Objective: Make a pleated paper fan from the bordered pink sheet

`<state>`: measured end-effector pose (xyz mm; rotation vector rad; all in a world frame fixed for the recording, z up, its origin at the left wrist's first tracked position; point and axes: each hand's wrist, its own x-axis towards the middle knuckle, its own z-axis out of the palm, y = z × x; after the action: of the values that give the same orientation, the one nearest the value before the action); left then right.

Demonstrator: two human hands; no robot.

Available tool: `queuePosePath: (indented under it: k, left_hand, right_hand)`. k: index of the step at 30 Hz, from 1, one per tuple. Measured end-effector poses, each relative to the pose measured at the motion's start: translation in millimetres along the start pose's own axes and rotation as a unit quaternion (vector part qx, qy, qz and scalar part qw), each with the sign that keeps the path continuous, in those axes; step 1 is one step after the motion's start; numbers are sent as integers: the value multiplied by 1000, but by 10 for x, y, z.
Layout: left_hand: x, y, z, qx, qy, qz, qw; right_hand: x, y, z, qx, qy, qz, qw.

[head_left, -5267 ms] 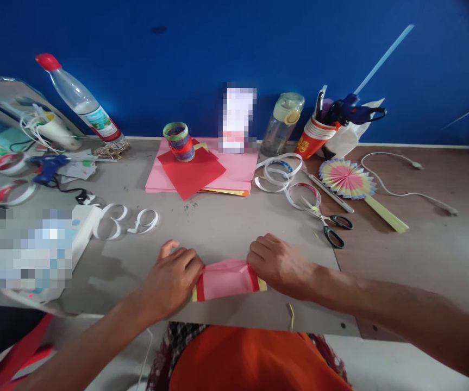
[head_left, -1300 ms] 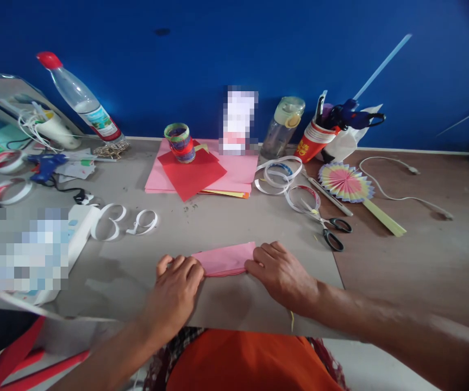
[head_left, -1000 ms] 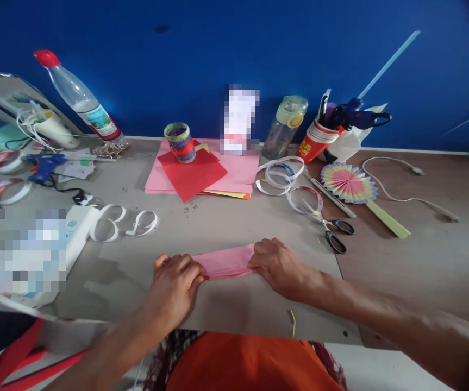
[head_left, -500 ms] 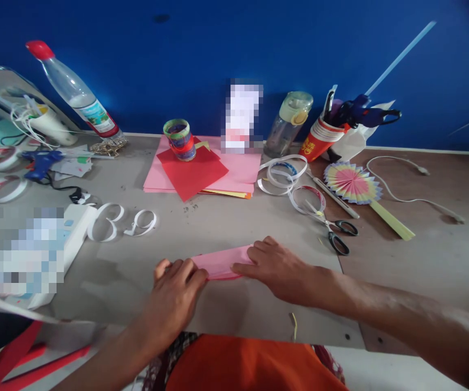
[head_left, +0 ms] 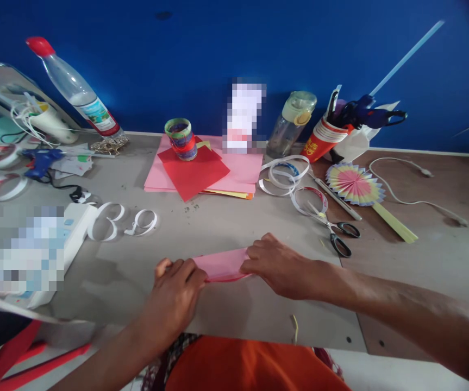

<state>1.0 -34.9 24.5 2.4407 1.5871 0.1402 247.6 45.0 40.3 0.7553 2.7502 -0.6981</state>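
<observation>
- Clamped on the left end of a folded strip of pink paper (head_left: 221, 264), the left hand (head_left: 180, 277) faces the right hand (head_left: 277, 267), pinched on the right end, near the worktop's near edge.
- Uneven finger pressure, I'd judge, could let the layers slip and set the fold crooked; an outward tug might tear them.
- The smooth grey worktop (head_left: 201, 225) meets a brown wood-look panel (head_left: 433, 260) at right; black-handled steel scissors (head_left: 329, 224) lie near that seam.
- A plain blue wall (head_left: 144, 70) stands behind, at the far side.
</observation>
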Motion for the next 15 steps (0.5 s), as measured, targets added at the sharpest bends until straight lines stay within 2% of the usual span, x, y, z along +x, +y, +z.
queuePosePath:
  k: [9,15]
  left_hand:
    - [63,-39,-23,-53,-16,-35,998]
    - [57,-33,-23,-59,-17,-51,997]
  right_hand:
    - [-21,74,24,109,32,41,993]
    - [8,73,37,160,40,113,980]
